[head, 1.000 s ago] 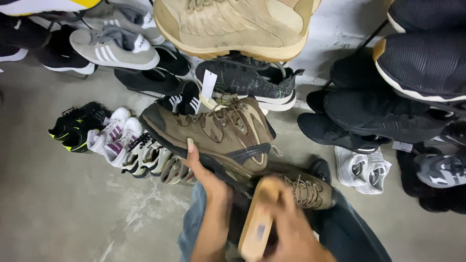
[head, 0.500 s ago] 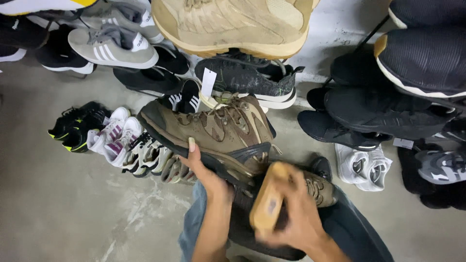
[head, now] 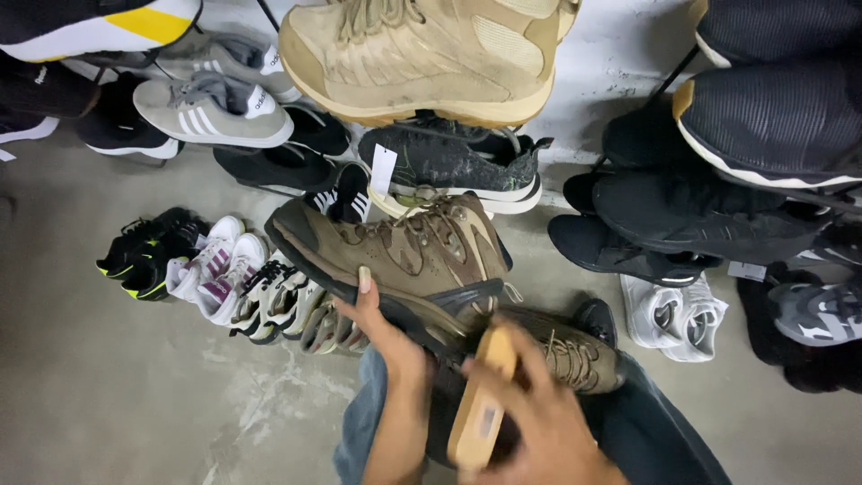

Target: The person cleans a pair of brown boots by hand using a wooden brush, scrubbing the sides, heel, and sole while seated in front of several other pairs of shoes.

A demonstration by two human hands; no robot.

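Left hand (head: pixel 388 334) grips brown boot (head: pixel 395 254) sole edge; right hand (head: pixel 539 422) holds brush (head: pixel 480 404).

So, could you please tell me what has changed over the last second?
The right hand has drawn the wooden brush along the heel of the brown hiking shoe, first up toward it, then a little back. The left hand still grips the shoe's sole; the second brown shoe stays on the lap.
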